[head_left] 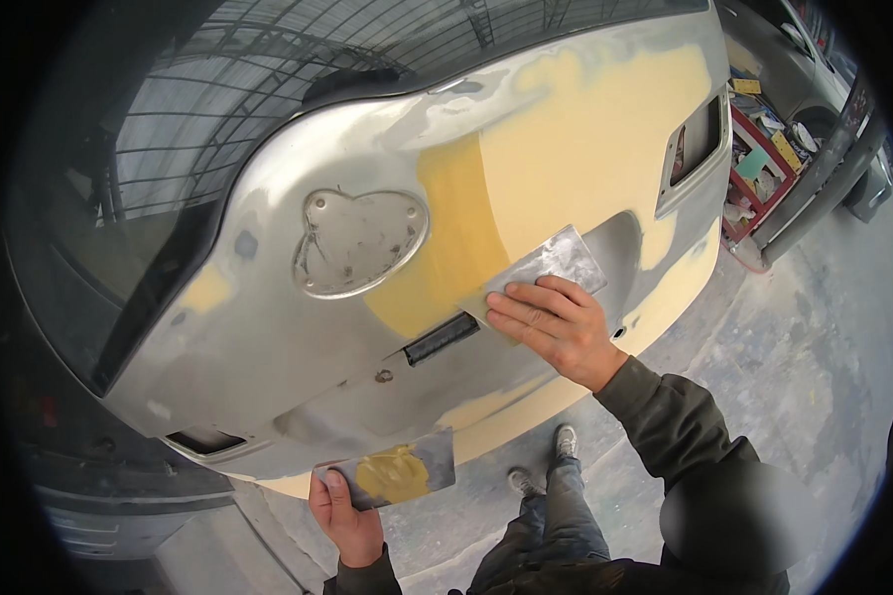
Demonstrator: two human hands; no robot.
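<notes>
My right hand [554,332] holds a flat metal spreader [556,258] against a car's rear panel [605,129], its fingers over the blade, at the lower end of a darker yellow band of filler [448,193] beside paler cream patches. My left hand [345,511] grips a grey plate [437,461] carrying a smear of yellow putty [391,474], held low in front of the panel's lower edge. Left of the yellow band is a bare rounded recess [357,243]; under the spreader's left end is a dark slot [439,339].
A dark rear window [208,119] spans the upper left. At the right stand another car [794,59] and a red shelf [739,198] crowded with cans and bits. My legs and shoes [566,441] are on the grey concrete floor [724,357] below the panel.
</notes>
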